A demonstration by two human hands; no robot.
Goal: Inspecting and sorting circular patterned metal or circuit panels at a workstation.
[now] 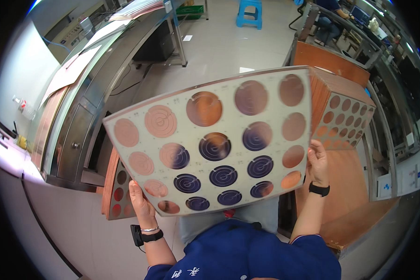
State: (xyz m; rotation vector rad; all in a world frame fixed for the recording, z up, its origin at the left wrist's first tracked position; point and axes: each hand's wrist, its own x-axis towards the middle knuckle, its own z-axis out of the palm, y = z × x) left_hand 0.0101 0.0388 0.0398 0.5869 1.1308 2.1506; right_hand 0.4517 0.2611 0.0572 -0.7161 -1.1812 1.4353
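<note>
Above the person's lap, a pale rectangular panel [214, 144] patterned with shiny copper discs is gripped at its lower-left corner by the left hand [141, 203] and at its right edge by the right hand [318, 163], tilted, seemingly to catch reflections.

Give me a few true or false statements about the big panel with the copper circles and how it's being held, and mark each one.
1. Both hands hold the pale panel by its edges. True: the left hand grips its lower left corner and the right hand its right edge.
2. The panel lies flat on a table. False: it is held up in the air.
3. Each wrist wears a black band. True.
4. The stool on the floor is red. False: it is blue.
5. More panels with circles stand stacked at the right. True.
</note>
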